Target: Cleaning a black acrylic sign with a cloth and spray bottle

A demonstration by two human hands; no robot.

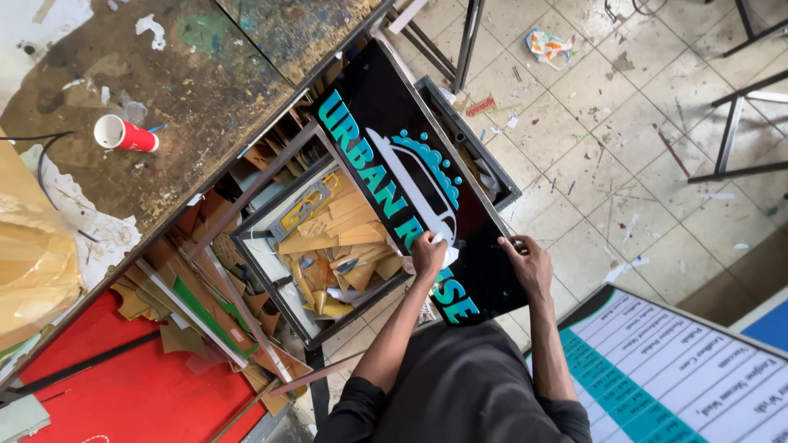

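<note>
sign: black sign panel (410,164) with teal letters and a white car shape, sitting tilted on a metal frame (271,246), probably so its face is easy to reach
axis: long side runs from about 11 o'clock, far end, down to 5 o'clock at the person's body
left hand (428,256): fingers curled shut on a small white scrap, pressed on the lettering
right hand (528,264): fingers wrapped over the panel's 3 o'clock edge, looks like steadying it
around: cardboard offcuts (341,242) under the frame; bench (189,98) at 10 o'clock with a red cup (125,134)
</note>
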